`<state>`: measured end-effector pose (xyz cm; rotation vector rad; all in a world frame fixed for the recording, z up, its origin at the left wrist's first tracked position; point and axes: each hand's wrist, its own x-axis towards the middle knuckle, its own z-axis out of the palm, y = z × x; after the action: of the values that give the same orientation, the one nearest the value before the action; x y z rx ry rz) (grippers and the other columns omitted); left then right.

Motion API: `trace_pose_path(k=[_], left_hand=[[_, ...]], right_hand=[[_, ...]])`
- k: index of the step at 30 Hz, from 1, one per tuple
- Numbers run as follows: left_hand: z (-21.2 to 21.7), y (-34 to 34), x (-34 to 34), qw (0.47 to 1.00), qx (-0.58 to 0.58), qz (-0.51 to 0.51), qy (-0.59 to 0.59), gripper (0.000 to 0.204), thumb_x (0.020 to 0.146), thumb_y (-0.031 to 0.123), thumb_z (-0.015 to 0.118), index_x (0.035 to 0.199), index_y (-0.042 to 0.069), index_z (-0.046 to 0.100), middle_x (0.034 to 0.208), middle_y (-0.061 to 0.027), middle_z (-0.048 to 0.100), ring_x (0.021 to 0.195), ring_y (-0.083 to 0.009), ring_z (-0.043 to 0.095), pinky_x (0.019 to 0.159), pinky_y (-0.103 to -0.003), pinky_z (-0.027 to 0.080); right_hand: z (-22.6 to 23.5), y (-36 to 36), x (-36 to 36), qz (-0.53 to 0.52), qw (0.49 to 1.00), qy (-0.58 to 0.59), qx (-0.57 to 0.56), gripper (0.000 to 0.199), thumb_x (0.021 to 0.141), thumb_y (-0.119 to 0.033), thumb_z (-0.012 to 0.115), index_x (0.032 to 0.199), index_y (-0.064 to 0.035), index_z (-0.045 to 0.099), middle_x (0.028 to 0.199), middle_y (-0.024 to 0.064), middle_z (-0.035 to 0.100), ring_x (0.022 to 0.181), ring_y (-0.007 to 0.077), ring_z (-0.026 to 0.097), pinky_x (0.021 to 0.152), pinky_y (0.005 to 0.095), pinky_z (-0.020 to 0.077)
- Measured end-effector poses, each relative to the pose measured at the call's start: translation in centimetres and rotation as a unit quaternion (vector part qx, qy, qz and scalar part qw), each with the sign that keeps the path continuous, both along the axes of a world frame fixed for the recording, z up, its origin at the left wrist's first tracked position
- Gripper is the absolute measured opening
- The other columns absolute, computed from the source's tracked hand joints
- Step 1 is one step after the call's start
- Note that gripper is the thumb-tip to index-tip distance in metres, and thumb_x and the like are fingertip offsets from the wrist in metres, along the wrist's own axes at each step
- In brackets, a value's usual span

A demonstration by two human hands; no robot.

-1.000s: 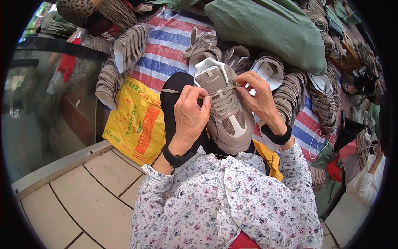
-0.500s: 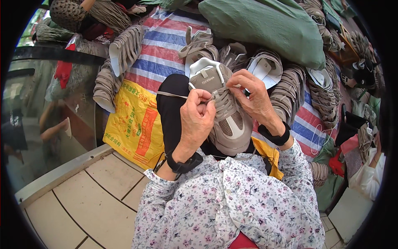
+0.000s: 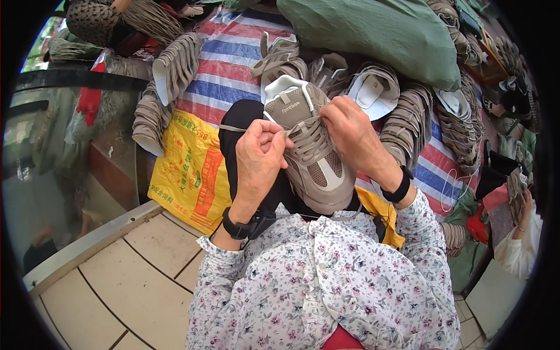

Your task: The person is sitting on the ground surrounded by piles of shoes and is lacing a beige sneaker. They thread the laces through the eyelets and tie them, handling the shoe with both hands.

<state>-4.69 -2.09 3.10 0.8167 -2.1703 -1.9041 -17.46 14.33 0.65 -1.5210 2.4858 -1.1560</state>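
Observation:
A beige-grey sneaker (image 3: 326,185) with a mesh toe and a white-lined collar rests on my lap, its toe toward me. Flat beige shoelaces (image 3: 310,142) criss-cross over its tongue. My left hand (image 3: 258,158) is pinched closed on a shoelace at the sneaker's left side, and a loose lace end (image 3: 233,128) sticks out leftward past the knuckles. On the opposite side, my right hand (image 3: 357,135) has thumb and forefinger pressed together against the upper eyelets. What lies between those fingertips is hidden, apart from lace running up to them.
Stacked beige shoe uppers (image 3: 406,123) stand beyond the sneaker on a striped plastic sheet (image 3: 224,69). A big green sack (image 3: 373,41) lies behind them. To the left are a yellow bag (image 3: 189,175) and a glass panel (image 3: 58,157). Another person's hand (image 3: 527,211) shows at far right.
My left hand has shifted slightly left and up, its fingers drawn closer together. My right hand has turned, its fingers now bunched at the eyelets. The sneaker has tilted slightly, its heel moving up and left.

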Motion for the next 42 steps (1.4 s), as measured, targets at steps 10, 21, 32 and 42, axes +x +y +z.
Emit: trace_pose_path(k=[10,21,32,42], left_hand=[[-1.1,1.3,-1.4,0.952,-0.296,-0.038,0.067,0.015,0.083,-0.002,0.067,0.095,0.000,0.058,0.073,-0.0061,0.067,0.053,-0.0069,0.059,0.049,-0.023,0.046],[-1.1,-0.9,-0.2,0.923,-0.383,-0.007,0.037,0.012,0.088,0.002,0.064,0.098,0.000,0.061,0.095,-0.0101,0.063,0.057,-0.0177,0.058,0.051,-0.030,0.047],[0.0,-4.0,-1.0,0.961,-0.147,-0.167,-0.166,0.027,0.094,0.021,0.063,0.084,-0.003,0.072,0.063,-0.0051,0.063,0.055,-0.0104,0.055,0.054,-0.029,0.042],[-1.6,-4.1,-0.3,0.995,-0.037,-0.090,-0.020,0.022,0.094,0.019,0.066,0.084,0.000,0.071,0.065,0.0088,0.054,0.061,0.0012,0.042,0.053,-0.018,0.030]], right_hand=[[-0.2,0.4,-0.7,-0.056,0.992,0.114,0.025,0.026,0.069,0.005,0.062,0.094,0.0038,0.054,0.094,0.0153,0.050,0.090,0.0307,0.053,0.080,0.0386,0.0496],[-2.0,2.1,-3.3,-0.089,0.938,-0.308,-0.132,0.009,0.089,0.004,0.058,0.098,0.0016,0.057,0.085,0.0086,0.061,0.072,0.0227,0.061,0.069,0.0346,0.0505],[0.2,2.4,-3.4,-0.039,0.785,-0.618,0.030,0.040,0.099,-0.038,0.061,0.082,-0.0030,0.071,0.056,-0.0058,0.048,0.049,0.0032,0.035,0.044,0.0199,0.0257],[-0.2,2.6,-3.9,0.004,0.678,-0.735,-0.023,0.031,0.096,-0.030,0.066,0.087,-0.0010,0.072,0.056,-0.0090,0.042,0.048,0.0022,0.030,0.045,0.0200,0.0210]])
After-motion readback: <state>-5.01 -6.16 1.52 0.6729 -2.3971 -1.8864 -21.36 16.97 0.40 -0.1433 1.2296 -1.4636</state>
